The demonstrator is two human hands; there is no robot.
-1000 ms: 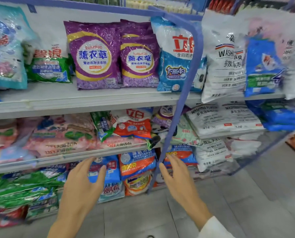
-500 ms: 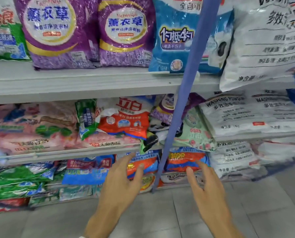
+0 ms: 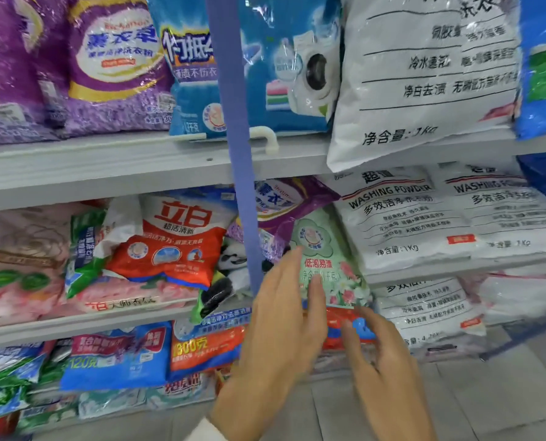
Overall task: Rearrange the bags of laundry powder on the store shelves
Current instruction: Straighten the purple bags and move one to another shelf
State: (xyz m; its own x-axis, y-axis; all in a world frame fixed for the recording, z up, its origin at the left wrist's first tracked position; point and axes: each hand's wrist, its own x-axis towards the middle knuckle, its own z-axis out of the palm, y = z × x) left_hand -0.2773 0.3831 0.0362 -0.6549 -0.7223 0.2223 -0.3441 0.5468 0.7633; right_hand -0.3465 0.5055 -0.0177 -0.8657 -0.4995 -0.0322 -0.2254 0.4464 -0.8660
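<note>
Touching the pale green bag (image 3: 324, 246), left hand (image 3: 281, 329) flat-fingered; right hand (image 3: 386, 370) spread just below

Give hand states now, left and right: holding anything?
Left hand: open, fingers straight at the pale green bag, not gripping it.
Right hand: open, fingers loosely spread, holding nothing.

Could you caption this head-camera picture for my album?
Left hand and right hand reach for a pale green flowered plastic powder bag on the grey middle shelf.

Leaning bag (image 3: 329, 256) seemingly overlaps another bag (image 3: 297, 202), right of post (image 3: 230, 90).
</note>
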